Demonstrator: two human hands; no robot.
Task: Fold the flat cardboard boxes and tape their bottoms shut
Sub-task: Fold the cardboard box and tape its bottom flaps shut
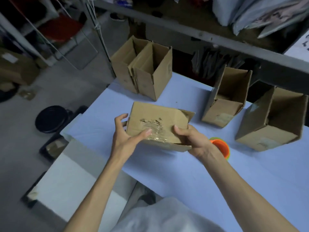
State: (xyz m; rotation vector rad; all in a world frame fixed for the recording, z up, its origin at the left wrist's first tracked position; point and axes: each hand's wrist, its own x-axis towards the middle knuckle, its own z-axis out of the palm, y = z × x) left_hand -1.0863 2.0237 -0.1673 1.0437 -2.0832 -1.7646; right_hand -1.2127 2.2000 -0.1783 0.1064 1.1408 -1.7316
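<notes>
So I'm at the folding step with this box (155,119), held just above the blue surface (217,181). My left hand (127,136) has its thumb on the torn face and its fingers curled round the left edge. My right hand (190,139) grips the lower right corner. It looks mostly flat, so next I reckon: pop it square, close the bottom flaps, and grab the tape roll (221,148) by my right wrist. No readable writing, just a ripped patch with old tape.

No legible txt, stamp (169,68) on folded box (158,81) blurred, marks on white sheet (301,47) unreadable
</notes>
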